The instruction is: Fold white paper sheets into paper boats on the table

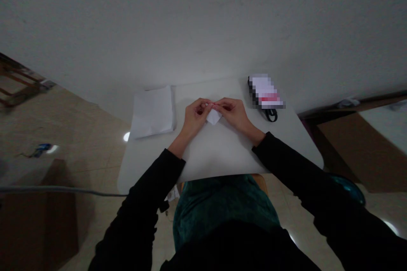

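Wall [203,25] fills the far side; white surface [210,159] has its far edge against it, rounded near corners, near edge by the person's green-clad lap [225,203]; white paper stack [152,112] sits at the far left corner, squared roughly to the left edge, top sheet flat, no creases I can make out; pixelated item [265,91] lies toward the far right corner, close to the far edge, black strap [271,115] trailing off its near end; left hand [195,116] and right hand [233,112] meet mid-surface, nearer the far edge than the near one; folded white paper [214,117] is between them, a corner pointing at the near edge; fingers of both hands pinch its upper part, thumb against index on each side, tips about touching each other. Progress, my read: folding is under way on this piece, it's down to a small pointed shape, well smaller than a stack sheet; not yet released, so I'd call it unfinished; number of folds left can't be told; stack looks unworked, no other folded piece seen on the surface. Hard to make out: upper part of the piece is behind the thumbs, so layers and crease lines don't read; other fingers curl out of sight behind; can't tell if the paper touches the surface or is held just above; item's face is masked; light is dim, fine edges wash out.
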The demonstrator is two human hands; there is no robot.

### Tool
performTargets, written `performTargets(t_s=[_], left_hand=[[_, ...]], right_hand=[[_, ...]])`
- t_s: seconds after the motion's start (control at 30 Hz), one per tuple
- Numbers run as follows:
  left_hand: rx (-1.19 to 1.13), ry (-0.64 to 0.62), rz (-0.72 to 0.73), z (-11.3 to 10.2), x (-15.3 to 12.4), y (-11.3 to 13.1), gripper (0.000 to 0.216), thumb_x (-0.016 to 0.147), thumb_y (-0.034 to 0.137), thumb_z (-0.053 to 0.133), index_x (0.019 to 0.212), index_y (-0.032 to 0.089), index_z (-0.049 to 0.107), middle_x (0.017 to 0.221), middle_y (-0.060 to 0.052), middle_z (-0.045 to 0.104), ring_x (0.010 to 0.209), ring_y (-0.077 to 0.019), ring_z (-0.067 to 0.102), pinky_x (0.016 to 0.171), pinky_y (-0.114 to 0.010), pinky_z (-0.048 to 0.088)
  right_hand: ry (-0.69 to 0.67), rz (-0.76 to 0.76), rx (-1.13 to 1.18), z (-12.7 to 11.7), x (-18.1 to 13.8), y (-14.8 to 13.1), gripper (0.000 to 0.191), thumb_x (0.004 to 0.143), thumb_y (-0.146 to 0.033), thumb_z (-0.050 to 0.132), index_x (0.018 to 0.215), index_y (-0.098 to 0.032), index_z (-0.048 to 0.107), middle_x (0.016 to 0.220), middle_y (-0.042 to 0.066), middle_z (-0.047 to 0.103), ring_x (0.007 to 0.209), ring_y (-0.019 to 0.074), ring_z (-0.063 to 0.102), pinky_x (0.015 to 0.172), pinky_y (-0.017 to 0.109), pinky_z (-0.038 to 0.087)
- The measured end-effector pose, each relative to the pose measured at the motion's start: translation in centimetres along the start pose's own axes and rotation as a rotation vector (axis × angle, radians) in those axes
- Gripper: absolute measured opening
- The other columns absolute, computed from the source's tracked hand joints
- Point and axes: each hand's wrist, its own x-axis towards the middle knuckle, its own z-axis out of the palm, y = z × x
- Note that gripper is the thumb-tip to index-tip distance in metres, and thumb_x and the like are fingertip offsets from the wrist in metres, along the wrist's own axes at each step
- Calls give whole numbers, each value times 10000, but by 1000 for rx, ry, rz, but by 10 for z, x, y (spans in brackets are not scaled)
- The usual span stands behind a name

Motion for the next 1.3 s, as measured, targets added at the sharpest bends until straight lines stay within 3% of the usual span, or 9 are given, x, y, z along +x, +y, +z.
performTargets(t_s=[0.1, 0.17, 0.27, 0.33, 0.53, 0.7, 0.83, 1.17, 1.3], left_hand=[[-47, 28, -35, 3, -3, 5, 361, 816, 512, 790, 1011, 219, 708, 630, 60, 505, 532, -94, 550, 445, -200, 464], [-86, -16, -100, 4, -4, 8, 469, 766, 550, 827, 1055, 209, 685, 634, 60, 557, 520, -105, 593, 444, -215, 518], [-133, -173, -229, 5, -4, 9, 533, 714, 638, 833, 863, 151, 676, 591, 2, 654, 473, -120, 629, 465, -235, 559], [-153, -187, -271, 5, -4, 8, 565, 702, 676, 821, 785, 139, 664, 564, -30, 678, 464, -131, 648, 478, -236, 569], [-192, -27, -219, 5, -3, 7, 583, 721, 707, 785, 836, 150, 658, 544, -7, 674, 447, -140, 662, 429, -216, 541], [-212, -26, -235, 6, -3, 6, 547, 676, 614, 862, 894, 147, 679, 672, -18, 738, 576, -137, 726, 572, -229, 614], [-255, -79, -269, 5, -1, 4, 486, 627, 532, 917, 785, 146, 667, 727, -21, 748, 662, -126, 739, 680, -245, 625], [-212, -118, -206, 3, 2, -2, 348, 698, 410, 873, 816, 155, 668, 692, 4, 689, 602, -82, 622, 616, -224, 511], [-145, -6, -171, 3, 3, -5, 365, 708, 433, 866, 765, 177, 612, 662, 23, 650, 599, -86, 609, 596, -219, 493]], right_hand=[[33, -8, 29, -2, -1, -3, 304, 780, -481, 792, 749, -182, 755, 715, 35, 727, 645, 148, 613, 626, 286, 448], [76, -26, 2, -5, 0, -5, 255, 798, -432, 777, 755, -182, 756, 711, 30, 723, 646, 142, 611, 622, 282, 454], [153, -25, -31, -7, 1, -6, 235, 813, -419, 762, 764, -190, 750, 742, 26, 725, 649, 130, 605, 592, 265, 467], [159, 28, 19, -6, 2, -6, 292, 809, -482, 765, 795, -192, 736, 732, 15, 709, 574, 109, 569, 501, 246, 441], [-45, 265, 201, 3, -1, -10, 531, 672, -675, 823, 733, -175, 653, 516, -30, 593, 353, 77, 462, 316, 229, 330], [16, 210, 186, 0, -1, -13, 484, 679, -619, 833, 716, -174, 647, 534, -16, 624, 368, 68, 476, 317, 206, 341], [47, 189, 170, -2, 0, -13, 406, 723, -537, 815, 717, -172, 638, 517, -25, 610, 370, 63, 473, 319, 194, 329], [57, 190, 131, 0, -1, -10, 406, 733, -557, 794, 771, -175, 662, 518, -42, 580, 407, 68, 477, 349, 199, 341], [-6, 233, 167, -2, 2, -6, 414, 710, -563, 806, 697, -183, 641, 554, -29, 606, 425, 62, 470, 377, 209, 335]])
